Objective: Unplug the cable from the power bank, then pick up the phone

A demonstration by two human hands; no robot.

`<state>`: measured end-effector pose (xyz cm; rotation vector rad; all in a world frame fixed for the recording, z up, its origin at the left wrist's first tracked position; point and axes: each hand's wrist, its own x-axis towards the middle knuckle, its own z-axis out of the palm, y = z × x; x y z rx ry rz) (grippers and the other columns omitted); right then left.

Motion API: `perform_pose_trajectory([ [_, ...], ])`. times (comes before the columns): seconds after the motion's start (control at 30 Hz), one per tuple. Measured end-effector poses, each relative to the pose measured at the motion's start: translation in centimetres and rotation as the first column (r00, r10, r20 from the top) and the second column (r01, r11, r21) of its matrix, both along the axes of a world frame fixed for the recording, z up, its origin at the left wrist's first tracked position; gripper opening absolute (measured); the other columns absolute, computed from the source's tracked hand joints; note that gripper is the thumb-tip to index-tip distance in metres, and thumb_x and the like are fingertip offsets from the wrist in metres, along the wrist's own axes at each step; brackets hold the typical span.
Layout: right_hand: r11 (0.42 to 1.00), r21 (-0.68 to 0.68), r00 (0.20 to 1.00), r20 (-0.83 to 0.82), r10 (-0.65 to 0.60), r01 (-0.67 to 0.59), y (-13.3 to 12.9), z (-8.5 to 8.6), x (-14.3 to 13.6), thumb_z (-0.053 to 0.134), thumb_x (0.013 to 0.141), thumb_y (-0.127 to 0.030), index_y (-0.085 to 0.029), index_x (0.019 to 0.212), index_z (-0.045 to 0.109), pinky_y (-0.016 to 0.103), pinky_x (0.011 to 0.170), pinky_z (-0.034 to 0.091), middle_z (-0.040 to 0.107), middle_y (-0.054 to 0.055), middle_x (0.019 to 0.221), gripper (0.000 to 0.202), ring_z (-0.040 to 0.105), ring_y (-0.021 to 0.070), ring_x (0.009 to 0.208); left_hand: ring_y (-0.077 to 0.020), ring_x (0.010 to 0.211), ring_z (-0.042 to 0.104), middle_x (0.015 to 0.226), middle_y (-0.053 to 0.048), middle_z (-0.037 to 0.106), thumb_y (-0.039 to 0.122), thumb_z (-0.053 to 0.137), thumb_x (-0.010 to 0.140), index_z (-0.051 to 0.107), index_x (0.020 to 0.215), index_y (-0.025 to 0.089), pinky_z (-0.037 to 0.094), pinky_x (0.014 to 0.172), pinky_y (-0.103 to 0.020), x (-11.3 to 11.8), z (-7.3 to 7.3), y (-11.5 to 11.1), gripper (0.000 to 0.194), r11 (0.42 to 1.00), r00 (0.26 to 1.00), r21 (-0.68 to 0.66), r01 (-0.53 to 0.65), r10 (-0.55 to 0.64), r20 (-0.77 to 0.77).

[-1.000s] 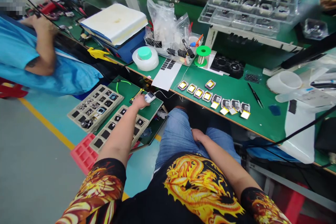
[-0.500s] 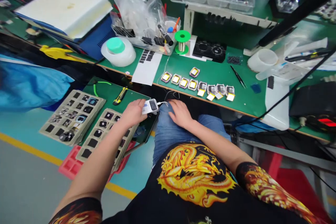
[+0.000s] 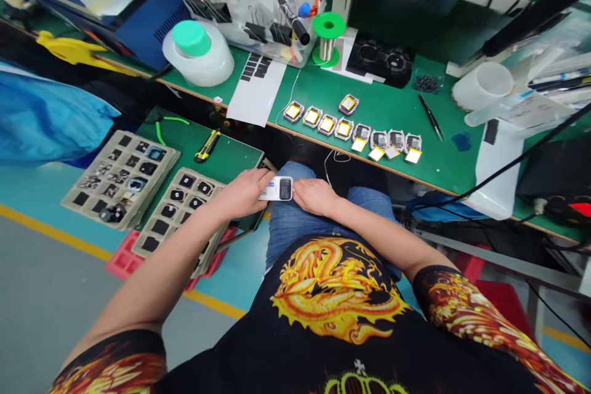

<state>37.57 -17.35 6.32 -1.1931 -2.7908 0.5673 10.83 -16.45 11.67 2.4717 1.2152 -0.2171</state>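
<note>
Lying at far left: a compartmented parts tray [image 3: 154,183], with a second tray [image 3: 190,192] of dark square pieces just right of it.
Utility knife [image 3: 207,146]: yellow and black, on the green side table [image 3: 233,163].
Left hand [image 3: 244,192]: I have its fingers closed on the left end of a white device [image 3: 277,188].
Screen [image 3: 285,188]: small and dark; I see it face up on the device, between both hands, above the jeans [image 3: 293,228].
Right hand [image 3: 318,196]: fingers curled at the device's right end; from my feed I cannot tell what, if anything, they pinch.
White cable [image 3: 325,167]: loops just beyond the right hand.
Solder spool [image 3: 328,43]: green-flanged, upright, behind the watch cases.
Watch cases [image 3: 327,124]: eight in a row on the bench [image 3: 388,114], one behind.
Tweezers [image 3: 431,118]: black, lying right of the row.
</note>
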Motion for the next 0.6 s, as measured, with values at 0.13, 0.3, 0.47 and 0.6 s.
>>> perform_pose_trajectory([
  [0.13,1.0,-0.026,1.0,-0.011,-0.008,0.008,-0.5,-1.4,0.6,0.044,0.116,-0.043,-0.014,0.111,0.075,0.029,0.084,0.048,0.081,0.014,0.106,0.042,0.074,0.0211,0.094,-0.0387,0.135,0.061,0.143,-0.018,0.065,0.022,0.068,0.086,0.055,0.154,0.021,0.047,0.118,-0.05,0.0,-0.3,-0.3,0.069,0.998,0.999,-0.047,0.031,-0.03,0.01],
  [0.3,0.995,-0.093,0.998,-0.049,-0.043,0.038,-0.8,-3.9,3.1,0.046,0.116,-0.048,-0.018,0.119,0.079,0.026,0.084,0.048,0.083,0.011,0.106,0.045,0.074,0.0192,0.096,-0.04,0.131,0.062,0.144,-0.019,0.063,0.026,0.066,0.088,0.055,0.151,0.018,0.048,0.114,-0.051,-1.8,-0.9,-0.1,0.064,1.0,0.999,0.015,0.01,-0.01,-0.035],
  [0.47,0.856,-0.287,0.852,-0.184,-0.49,0.43,-0.8,-7.2,5.4,0.061,0.107,-0.037,-0.02,0.141,0.073,0.028,0.095,0.053,0.082,0.009,0.124,0.04,0.076,0.0201,0.102,-0.0415,0.132,0.059,0.143,-0.021,0.063,0.029,0.068,0.087,0.053,0.151,0.014,0.046,0.115,-0.05,-4.6,-2.8,2.4,0.067,0.993,0.988,0.058,-0.099,0.105,-0.111],
  [0.6,0.532,-0.531,0.477,-0.251,-0.842,0.66,-0.5,-10.6,6.6,0.062,0.099,-0.033,-0.016,0.126,0.078,0.027,0.088,0.056,0.082,0.008,0.112,0.035,0.072,0.0182,0.092,-0.0406,0.127,0.06,0.137,-0.021,0.063,0.03,0.072,0.085,0.057,0.145,0.011,0.047,0.11,-0.047,-6.6,-5.3,6.0,0.065,0.978,0.959,0.073,-0.197,0.208,-0.191],
])
